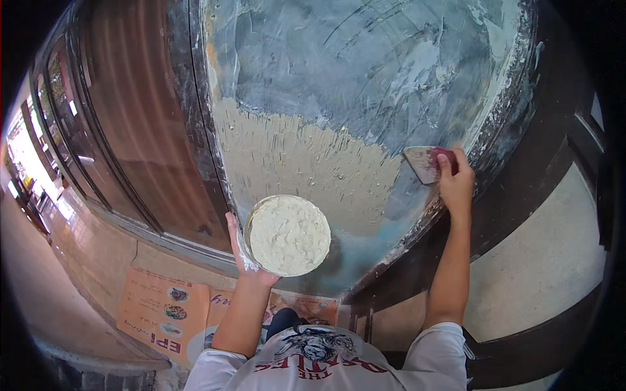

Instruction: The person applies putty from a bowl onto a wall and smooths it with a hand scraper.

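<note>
My left hand (pixel 251 267) is wrapped round the side and underside of a round tub of cream-coloured putty (pixel 290 236), its open top facing up. White smears show on that hand near the wrist. My right hand (pixel 456 182) grips the dark red handle of a putty knife (pixel 422 163), whose wide blade lies against the wall panel near its right edge. Just left of the blade, a beige layer of putty (pixel 313 169) with rough streaks covers the lower part of the panel. Above it the blue-grey wall surface (pixel 339 58) shows scrape marks and pale patches.
Dark wooden framing (pixel 521 189) borders the panel on the right. To the left stands a brown door or glass panel (pixel 130 111) with dark frames. Orange printed sheets (pixel 163 313) lie on the floor below. A bright opening (pixel 29 156) shows at the far left.
</note>
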A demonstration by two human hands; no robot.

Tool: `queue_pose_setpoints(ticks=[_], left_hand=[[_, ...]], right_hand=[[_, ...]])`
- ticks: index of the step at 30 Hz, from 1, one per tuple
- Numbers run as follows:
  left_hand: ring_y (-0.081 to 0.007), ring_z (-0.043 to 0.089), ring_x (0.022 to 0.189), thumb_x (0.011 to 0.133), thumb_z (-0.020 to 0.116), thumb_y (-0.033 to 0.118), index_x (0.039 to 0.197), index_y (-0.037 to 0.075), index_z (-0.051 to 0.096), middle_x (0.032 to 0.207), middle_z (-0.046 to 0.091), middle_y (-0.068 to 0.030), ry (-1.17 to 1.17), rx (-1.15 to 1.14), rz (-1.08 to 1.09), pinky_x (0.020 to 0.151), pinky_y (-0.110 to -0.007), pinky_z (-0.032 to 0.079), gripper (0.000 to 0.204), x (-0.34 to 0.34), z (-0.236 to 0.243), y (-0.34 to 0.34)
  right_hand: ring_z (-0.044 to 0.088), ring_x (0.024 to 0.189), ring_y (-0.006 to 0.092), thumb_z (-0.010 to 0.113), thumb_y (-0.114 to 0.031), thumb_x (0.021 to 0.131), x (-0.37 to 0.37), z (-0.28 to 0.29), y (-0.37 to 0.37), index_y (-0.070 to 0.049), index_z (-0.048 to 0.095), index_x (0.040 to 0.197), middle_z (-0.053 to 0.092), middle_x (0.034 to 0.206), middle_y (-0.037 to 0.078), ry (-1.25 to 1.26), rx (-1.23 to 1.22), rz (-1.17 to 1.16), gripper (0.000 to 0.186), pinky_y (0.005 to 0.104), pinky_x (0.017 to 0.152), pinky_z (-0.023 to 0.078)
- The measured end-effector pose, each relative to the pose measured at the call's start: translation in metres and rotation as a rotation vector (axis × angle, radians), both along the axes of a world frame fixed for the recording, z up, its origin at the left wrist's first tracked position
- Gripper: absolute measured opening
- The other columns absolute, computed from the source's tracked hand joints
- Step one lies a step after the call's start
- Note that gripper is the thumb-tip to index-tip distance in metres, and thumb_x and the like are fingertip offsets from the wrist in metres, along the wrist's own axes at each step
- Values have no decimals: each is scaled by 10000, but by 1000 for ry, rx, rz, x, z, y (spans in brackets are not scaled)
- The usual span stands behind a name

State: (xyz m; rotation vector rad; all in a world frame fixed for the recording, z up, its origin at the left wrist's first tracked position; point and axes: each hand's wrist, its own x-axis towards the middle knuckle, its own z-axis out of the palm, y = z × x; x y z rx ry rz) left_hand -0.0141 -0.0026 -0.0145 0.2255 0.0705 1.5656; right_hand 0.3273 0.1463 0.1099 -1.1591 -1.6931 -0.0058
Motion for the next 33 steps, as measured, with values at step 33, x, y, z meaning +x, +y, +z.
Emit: queue_pose_setpoints(ticks=[33], left_hand=[[-406,603,1205,933,361,751,1392,10,528,1370,578,-226,28,105,-16,1012,-566,489,888,-7,23,-6]], right_hand=[[648,945,286,706,-135,724,-98,-12,-124,-159,639,904,613,951,35,-669,441,804,194,360,686,558]])
